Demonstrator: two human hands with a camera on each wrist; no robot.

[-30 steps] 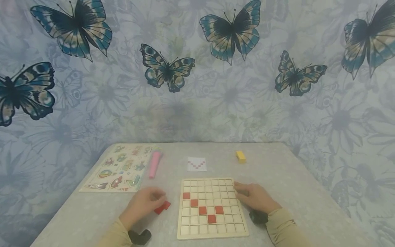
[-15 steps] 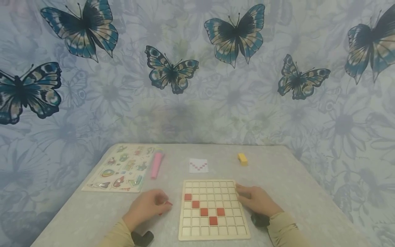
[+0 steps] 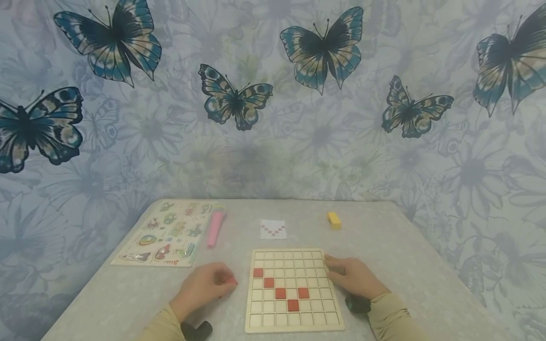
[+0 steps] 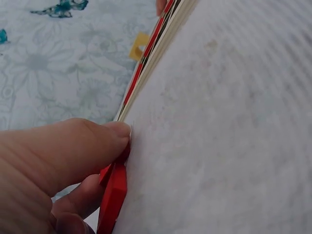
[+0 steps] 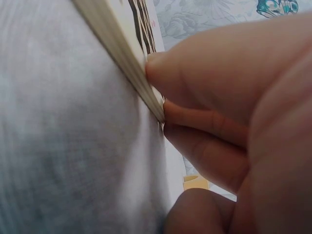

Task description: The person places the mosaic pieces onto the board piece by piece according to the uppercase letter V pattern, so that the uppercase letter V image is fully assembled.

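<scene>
My left hand point(image 3: 204, 286) is left of the wooden grid board point(image 3: 315, 321), its thumb and finger pinching a small red square tile point(image 3: 231, 281). In the left wrist view a red tile point(image 4: 113, 197) shows below the thumb, close over the table; most of the pinched piece is hidden by the fingers. Several red tiles, such as the lowest one point(image 3: 293, 305), sit in the board's squares, in a slanting row with one on the right arm. My right hand point(image 3: 356, 275) rests against the board's right edge, fingers extended, thumb and fingertips touching the rim point(image 5: 124, 61).
Beyond the board lies a white card point(image 3: 273, 229) with a red V pattern. A yellow block point(image 3: 334, 220) stands at the back right. On the left are a pink tube-like object point(image 3: 215, 229) and a picture puzzle board point(image 3: 162, 232). A patterned wall closes off the back.
My left fingers have closed on a red tile beside the board, covering the loose tiles that showed earlier. My right hand stays at the board's edge, and the board's tiles are unchanged.
</scene>
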